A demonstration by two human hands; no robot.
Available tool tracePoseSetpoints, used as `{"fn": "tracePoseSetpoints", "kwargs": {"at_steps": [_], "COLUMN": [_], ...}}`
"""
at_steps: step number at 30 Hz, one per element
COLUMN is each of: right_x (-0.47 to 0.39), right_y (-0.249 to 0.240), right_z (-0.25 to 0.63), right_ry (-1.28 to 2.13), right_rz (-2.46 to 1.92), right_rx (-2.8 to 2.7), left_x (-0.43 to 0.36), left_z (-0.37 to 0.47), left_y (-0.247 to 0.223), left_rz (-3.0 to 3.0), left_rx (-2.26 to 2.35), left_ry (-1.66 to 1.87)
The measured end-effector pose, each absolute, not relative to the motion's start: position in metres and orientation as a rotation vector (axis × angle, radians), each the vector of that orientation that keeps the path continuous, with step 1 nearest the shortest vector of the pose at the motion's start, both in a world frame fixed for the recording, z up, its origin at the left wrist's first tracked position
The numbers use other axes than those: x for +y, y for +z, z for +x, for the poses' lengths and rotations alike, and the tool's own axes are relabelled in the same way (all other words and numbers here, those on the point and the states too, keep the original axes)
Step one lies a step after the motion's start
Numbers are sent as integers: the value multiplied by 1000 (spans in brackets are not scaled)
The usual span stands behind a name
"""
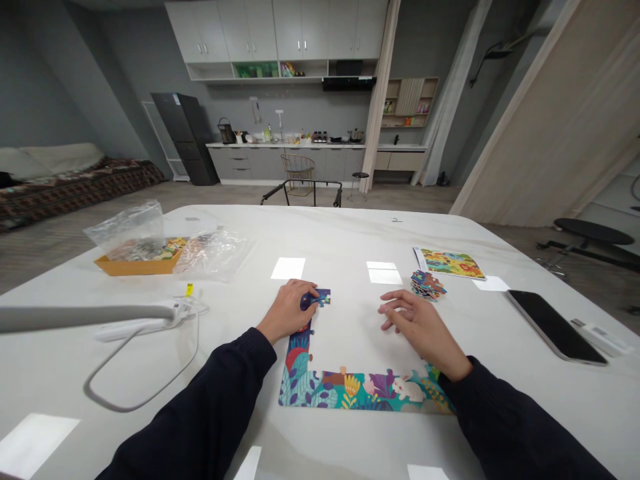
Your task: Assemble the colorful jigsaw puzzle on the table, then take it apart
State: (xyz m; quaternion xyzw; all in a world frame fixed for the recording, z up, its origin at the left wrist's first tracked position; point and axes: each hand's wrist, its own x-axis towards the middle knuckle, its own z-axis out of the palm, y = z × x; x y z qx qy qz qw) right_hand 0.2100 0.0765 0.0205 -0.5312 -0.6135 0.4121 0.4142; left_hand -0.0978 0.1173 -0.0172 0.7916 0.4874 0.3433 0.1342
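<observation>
On the white table lies a partly assembled jigsaw puzzle (357, 392), its joined strip running along the bottom and up the left side. My left hand (287, 310) is at the top left corner, thumb and fingers closed on a dark blue puzzle piece (325, 294). The hand covers part of the left strip. My right hand (420, 327) hovers over the right side with fingers loosely apart and nothing in them; its wrist hides part of the lower right strip. Just beyond it sits a pile of loose puzzle pieces (427, 285).
At back right lies a colourful picture sheet (453, 263), with a black phone (553, 325) nearer. To the left are a yellow box (137, 267) with pieces inside, crumpled clear plastic bags (217, 253) and a white cable (143, 405) by a grey arm (85, 317).
</observation>
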Motion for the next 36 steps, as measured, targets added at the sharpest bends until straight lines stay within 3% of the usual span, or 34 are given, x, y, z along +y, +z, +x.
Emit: {"fn": "tracePoseSetpoints", "kwargs": {"at_steps": [5, 8, 14, 36], "right_x": [111, 122, 130, 131], "right_y": [20, 5, -14, -9], "right_z": [276, 296, 294, 297], "right_ry": [251, 60, 14, 7], "right_rz": [-1454, -1436, -1447, -1539], "right_rx": [-1512, -1638, -1734, -1592], "left_x": [116, 115, 114, 110], "left_z": [-105, -109, -110, -107], "left_y": [-12, -9, -12, -6], "left_rz": [2281, 2245, 2257, 2183], "left_rx": [1446, 1520, 1533, 1595], "left_ry": [1050, 1104, 1101, 1266]}}
